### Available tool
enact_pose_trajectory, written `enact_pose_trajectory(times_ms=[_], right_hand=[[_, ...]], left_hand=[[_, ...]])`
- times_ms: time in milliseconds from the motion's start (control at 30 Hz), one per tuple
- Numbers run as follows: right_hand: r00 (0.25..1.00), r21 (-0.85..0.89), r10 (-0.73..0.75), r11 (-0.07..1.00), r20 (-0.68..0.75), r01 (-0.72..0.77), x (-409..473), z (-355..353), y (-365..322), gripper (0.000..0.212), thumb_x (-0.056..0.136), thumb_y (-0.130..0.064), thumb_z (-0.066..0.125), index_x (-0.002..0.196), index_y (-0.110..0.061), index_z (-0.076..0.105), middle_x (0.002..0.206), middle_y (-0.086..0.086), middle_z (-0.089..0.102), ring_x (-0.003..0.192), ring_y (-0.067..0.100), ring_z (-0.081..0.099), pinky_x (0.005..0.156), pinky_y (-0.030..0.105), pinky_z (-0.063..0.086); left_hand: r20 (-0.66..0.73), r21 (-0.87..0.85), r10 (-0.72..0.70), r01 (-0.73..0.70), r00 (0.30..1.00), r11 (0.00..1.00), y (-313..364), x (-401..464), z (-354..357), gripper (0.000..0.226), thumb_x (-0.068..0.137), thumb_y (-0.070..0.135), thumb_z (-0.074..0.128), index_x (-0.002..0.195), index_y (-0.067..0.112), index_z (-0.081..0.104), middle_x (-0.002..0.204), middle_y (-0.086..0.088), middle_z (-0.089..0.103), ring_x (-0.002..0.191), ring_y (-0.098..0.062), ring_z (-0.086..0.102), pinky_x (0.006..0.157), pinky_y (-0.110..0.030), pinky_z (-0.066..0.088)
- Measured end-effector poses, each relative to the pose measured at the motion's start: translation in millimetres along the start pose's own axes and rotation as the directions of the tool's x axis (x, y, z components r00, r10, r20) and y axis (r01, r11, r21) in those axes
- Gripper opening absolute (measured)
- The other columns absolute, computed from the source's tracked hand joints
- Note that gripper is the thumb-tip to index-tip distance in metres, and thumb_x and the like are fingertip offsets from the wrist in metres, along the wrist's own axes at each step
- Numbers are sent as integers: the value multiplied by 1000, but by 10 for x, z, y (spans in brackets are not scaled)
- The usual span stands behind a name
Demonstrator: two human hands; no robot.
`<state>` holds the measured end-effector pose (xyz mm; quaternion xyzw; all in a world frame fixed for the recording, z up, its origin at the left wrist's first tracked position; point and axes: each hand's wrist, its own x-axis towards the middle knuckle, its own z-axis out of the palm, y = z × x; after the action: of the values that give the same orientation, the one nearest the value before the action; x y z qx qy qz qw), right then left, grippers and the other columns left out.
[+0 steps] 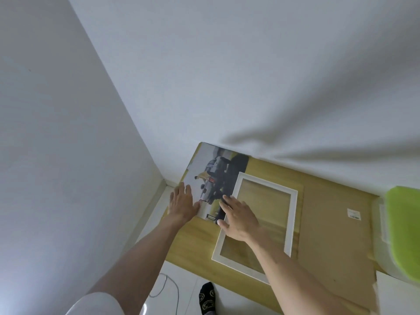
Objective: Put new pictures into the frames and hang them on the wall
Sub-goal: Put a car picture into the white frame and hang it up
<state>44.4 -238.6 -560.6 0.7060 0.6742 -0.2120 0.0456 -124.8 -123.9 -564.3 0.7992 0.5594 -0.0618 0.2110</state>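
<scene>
Our 2 hands lie flat, fingers straight: left hand (pixel 183 202) on the picture (pixel 210 180); right hand (pixel 238 218) on the white frame (pixel 292 214); both on the table (pixel 193 237).

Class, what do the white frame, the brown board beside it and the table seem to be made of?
Frame: smooth matt white, wood or plastic; cannot tell which. Its pane looks clear, as the table shows through. Brown board: dull, even tan, probably fibreboard or card. Table: yellowish wood grain, solid or laminate.

Both hands lay flat on a wooden table (pixel 195 237). The left hand (pixel 183 204) pressed a picture (pixel 211 178); the right hand (pixel 238 218) rested on a white frame (pixel 293 214).
</scene>
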Motion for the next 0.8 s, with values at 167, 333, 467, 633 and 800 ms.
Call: enact_pose_trajectory(times_ms=[167, 333, 467, 633, 800], right_hand=[[996, -88, 18, 996, 88, -10, 108, 136, -115, 64, 102, -47, 32, 156, -16, 20, 166, 3, 7, 153, 25, -2, 122, 49, 5], [995, -99, -9, 995, 96, 18, 200, 144, -192, 63, 102, -46, 35, 157, -21, 18, 167, -1, 5, 153, 25, -3, 122, 52, 2], [997, -73, 17, 997, 71, -11, 267, 134, -329, 62, 101, -45, 38, 154, -16, 23, 166, 4, 9, 152, 27, 12, 122, 51, 8], [990, -80, 111, 991, 82, -105, 214, 177, -349, 63, 98, -51, 41, 151, -24, 21, 164, 15, 9, 150, 34, 14, 119, 56, 16], [990, -96, 129, 988, 54, -123, 139, 121, -327, 75, 94, -60, 45, 153, -21, 20, 164, 16, 8, 150, 38, 13, 121, 56, 10]], left_hand=[[35, -42, -34, 35, 999, 999, -218, 79, 74, 72, 93, 38, 61, 148, 8, 26, 158, -14, 19, 144, -33, 21, 116, -45, 26], [28, -197, -111, 114, 993, 974, -401, 154, -20, 79, 86, 30, 72, 148, 8, 29, 148, -14, 35, 135, -31, 35, 104, -43, 39], [-18, -394, -223, 198, 975, 898, -510, 221, -137, 59, 85, 8, 68, 139, 6, 44, 134, -15, 46, 123, -31, 47, 90, -33, 42], [36, -658, -324, 266, 945, 704, -597, 237, -257, 41, 82, 0, 65, 121, 13, 65, 109, -11, 62, 95, -24, 61, 76, -30, 47], [234, -864, -335, 354, 913, 359, -552, 188, -339, 38, 78, -7, 69, 112, 11, 68, 92, -11, 71, 82, -29, 71, 77, -43, 60]])
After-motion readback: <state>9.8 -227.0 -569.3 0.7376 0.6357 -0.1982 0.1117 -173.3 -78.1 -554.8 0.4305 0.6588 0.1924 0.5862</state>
